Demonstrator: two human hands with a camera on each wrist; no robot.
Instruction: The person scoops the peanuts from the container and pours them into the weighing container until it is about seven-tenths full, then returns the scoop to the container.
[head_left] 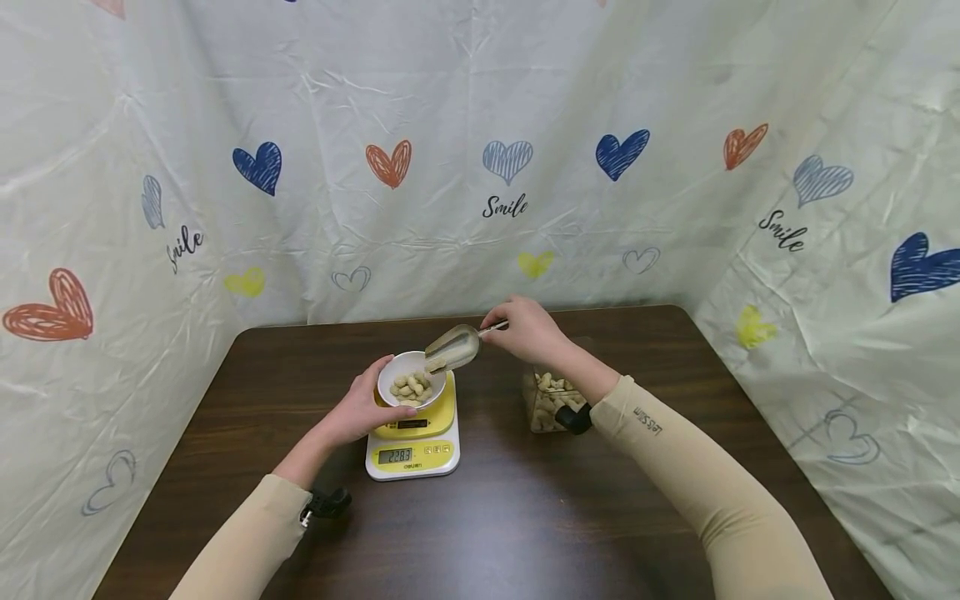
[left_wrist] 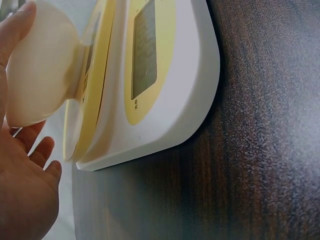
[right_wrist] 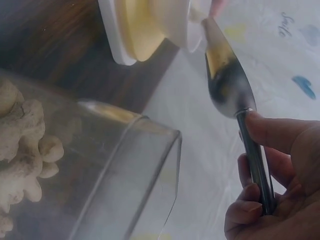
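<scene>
Bowl sits on scale, peanuts inside, scoop apparently just over its right rim, box further right!

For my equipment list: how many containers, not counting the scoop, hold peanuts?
2: the white bowl, held by the left hand on the scale, and the clear box to the right, partly hidden by the right forearm. Others may be hidden.

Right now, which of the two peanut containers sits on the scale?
The round white bowl: it stands on the yellow-and-white scale, while the clear box stands off it, to the right.
</scene>
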